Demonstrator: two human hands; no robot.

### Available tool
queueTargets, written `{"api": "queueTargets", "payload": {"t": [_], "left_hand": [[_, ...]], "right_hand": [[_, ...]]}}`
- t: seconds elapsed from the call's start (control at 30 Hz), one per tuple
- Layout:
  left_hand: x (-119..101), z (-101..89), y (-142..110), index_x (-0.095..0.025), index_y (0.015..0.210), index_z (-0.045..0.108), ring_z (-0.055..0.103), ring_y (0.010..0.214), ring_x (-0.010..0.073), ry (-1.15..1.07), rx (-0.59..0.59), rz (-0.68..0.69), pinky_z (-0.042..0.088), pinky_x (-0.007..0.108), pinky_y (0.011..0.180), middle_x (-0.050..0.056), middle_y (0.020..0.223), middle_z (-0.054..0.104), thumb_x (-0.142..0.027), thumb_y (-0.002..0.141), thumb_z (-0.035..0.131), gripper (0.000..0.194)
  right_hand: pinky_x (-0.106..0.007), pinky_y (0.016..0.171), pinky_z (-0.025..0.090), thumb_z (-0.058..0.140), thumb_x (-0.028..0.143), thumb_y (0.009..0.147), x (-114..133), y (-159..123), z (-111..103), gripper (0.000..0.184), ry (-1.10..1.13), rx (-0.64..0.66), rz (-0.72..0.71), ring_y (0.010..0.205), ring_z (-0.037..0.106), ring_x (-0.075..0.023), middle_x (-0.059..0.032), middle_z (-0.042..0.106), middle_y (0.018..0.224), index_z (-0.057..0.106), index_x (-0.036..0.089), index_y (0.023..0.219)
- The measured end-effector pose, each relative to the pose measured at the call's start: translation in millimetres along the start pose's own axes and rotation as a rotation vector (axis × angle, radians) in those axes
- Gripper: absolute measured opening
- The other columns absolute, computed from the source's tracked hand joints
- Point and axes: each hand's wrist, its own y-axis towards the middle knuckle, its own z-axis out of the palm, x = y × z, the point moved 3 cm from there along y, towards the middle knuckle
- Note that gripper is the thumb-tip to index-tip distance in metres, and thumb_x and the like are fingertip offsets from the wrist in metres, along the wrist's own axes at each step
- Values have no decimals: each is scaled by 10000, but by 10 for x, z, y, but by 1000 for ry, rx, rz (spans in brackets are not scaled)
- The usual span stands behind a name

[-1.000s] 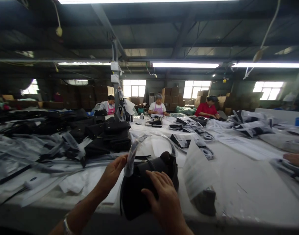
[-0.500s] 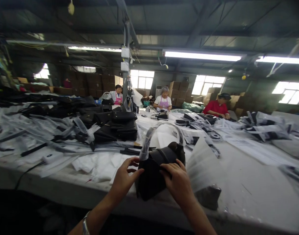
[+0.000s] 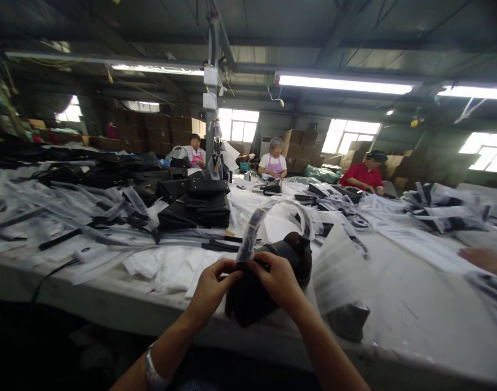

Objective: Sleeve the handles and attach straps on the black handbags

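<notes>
A black handbag (image 3: 254, 301) lies tilted at the front edge of the white table, its arched handle (image 3: 252, 228) wrapped in clear plastic film. My left hand (image 3: 216, 279) pinches the bag by the near base of the handle, thumb and fingers closed together. Right beside it, my right hand (image 3: 275, 277) is closed with its fingertips at the same handle base, over the bag's top. What exactly lies between the fingertips is too small to make out. To the right of the bag stands a translucent white sheet (image 3: 338, 266) against a dark grey block (image 3: 348, 320).
Stacked black bags (image 3: 195, 203) and plastic-wrapped straps (image 3: 81, 212) cover the left of the table (image 3: 415, 320). White crumpled sheets (image 3: 163, 266) lie nearer. Several co-workers sit across, one in a red top (image 3: 362, 176). Another person's hand (image 3: 484, 260) reaches in at the right edge.
My right hand has moved left from the bag's front flap to the handle base. My left hand has closed there too. The view has shifted, and a hand has reappeared at the right edge.
</notes>
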Motion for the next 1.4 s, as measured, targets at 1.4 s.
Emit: {"api": "queueTargets", "payload": {"t": [1.4], "left_hand": [[-51, -21, 152, -180, 957, 747, 661, 947, 254, 48, 125, 71, 524, 348, 854, 75, 968, 742, -359, 784, 707, 252]], "right_hand": [[-310, 736, 520, 643, 297, 813, 25, -39, -21, 195, -110, 38, 52, 824, 715, -236, -35, 768, 856, 735, 216, 964]]}}
